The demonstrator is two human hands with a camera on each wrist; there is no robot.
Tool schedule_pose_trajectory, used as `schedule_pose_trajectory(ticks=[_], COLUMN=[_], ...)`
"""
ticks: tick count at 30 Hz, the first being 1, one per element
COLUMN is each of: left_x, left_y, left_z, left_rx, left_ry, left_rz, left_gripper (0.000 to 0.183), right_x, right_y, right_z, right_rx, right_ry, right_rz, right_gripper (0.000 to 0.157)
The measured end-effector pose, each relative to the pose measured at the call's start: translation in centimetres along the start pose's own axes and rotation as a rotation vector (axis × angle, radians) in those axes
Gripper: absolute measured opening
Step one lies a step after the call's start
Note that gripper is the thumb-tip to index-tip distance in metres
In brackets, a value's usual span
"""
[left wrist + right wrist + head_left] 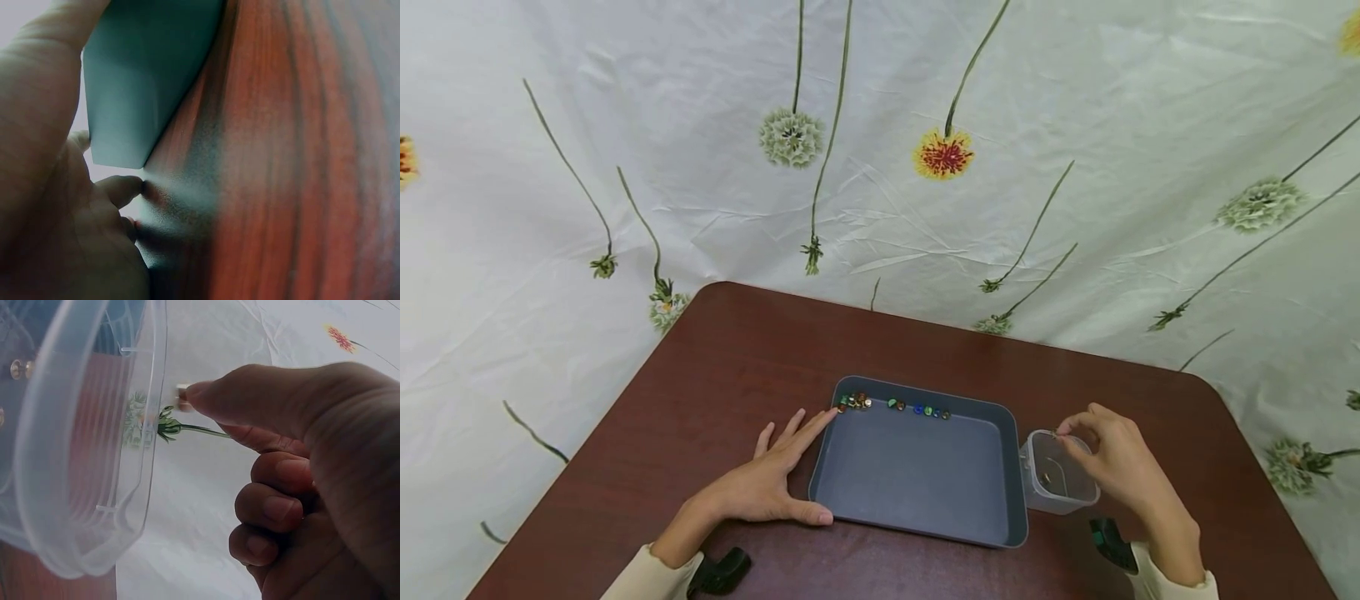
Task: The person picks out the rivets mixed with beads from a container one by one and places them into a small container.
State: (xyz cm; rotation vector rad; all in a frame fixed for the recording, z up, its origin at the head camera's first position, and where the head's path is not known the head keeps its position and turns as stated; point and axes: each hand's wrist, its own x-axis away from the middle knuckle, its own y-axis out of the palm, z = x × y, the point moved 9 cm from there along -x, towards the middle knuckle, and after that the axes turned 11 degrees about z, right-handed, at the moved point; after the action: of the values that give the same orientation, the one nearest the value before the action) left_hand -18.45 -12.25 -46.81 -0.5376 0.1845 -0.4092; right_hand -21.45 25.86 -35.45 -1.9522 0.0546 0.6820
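Note:
My right hand (1112, 454) is over the clear plastic container (1060, 502), its thumb and forefinger pinching a small shiny bead-like piece (182, 397) with gold and brown on it. The other fingers are curled in toward the palm in the right wrist view. Inside the container lie a few small pieces (22, 369). My left hand (767, 483) is spread along the left side of the grey tray (917, 475), fingertips at its rim and thumb by the front left corner. Small shiny pieces in green, blue, brown and gold (855, 402) line the tray's far side.
Tray and container stand side by side on a dark red-brown wooden table (737, 358). The container is right up by the tray's right wall. Behind the table hangs a white cloth (880, 208) printed with flowers.

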Motion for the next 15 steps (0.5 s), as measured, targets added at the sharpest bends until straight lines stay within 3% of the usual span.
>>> schedule_pose_trajectory(ticks=[9,15], left_x=[0.0,-0.1], left_y=[0.1,0.0], left_z=[-0.2,-0.1], left_rx=[0.001,0.004], left_ry=[-0.005,-0.003], left_rz=[-0.002,-0.001], left_gripper=[0.117,0.117], right_x=[-0.6,-1.2], right_y=[0.0,1.0], right_z=[-0.7,-1.6], right_rx=[-0.014,-0.053], right_ry=[-0.023,-0.021], right_rz=[-0.002,-0.055], right_gripper=[0.019,0.015])
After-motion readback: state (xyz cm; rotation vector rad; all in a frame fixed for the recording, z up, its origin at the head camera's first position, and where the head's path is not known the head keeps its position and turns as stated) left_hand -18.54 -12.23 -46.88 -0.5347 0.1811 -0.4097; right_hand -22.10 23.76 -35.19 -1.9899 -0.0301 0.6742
